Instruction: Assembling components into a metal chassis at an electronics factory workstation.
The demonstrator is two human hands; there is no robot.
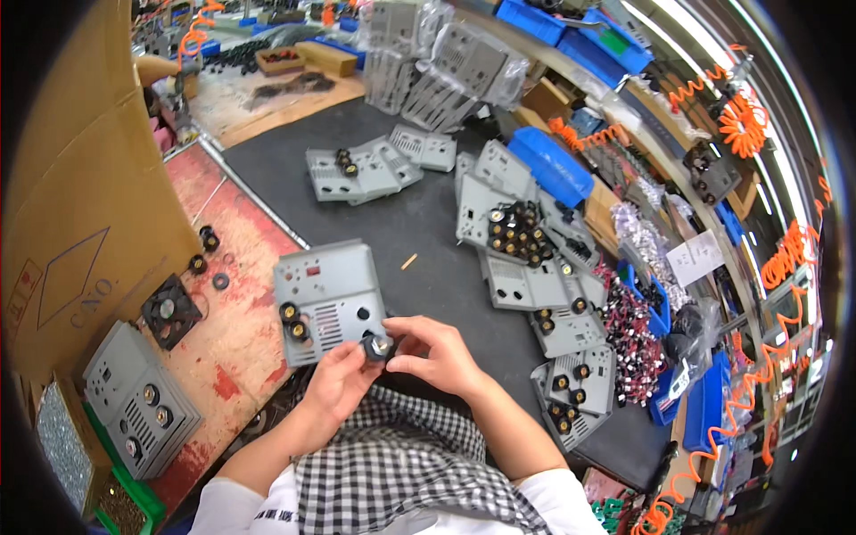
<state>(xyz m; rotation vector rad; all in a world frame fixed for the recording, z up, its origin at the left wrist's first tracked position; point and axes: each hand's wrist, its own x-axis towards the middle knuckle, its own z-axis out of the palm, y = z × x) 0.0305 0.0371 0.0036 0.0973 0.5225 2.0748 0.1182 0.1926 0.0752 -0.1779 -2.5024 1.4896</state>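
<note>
Between my fingertips is a small round black connector with a metallic centre [377, 346]. My left hand [341, 376] pinches it from one side. My right hand [434, 353] closes on it from the other, with thumb and fingers together. Just beyond lies a grey slotted metal panel [332, 269], its lower edge close to my fingers. Two black connectors with brass-coloured centres [293, 322] sit at its left side. A dark round hole shows at its right, near my right fingers.
Grey panels with a heap of black connectors [517, 234] lie to the right on the dark tabletop [419, 290]. A stack of panels [143, 401] and a black fan [170, 311] stand left, beside a large cardboard box [89, 178]. Blue bins [550, 167] line the far right.
</note>
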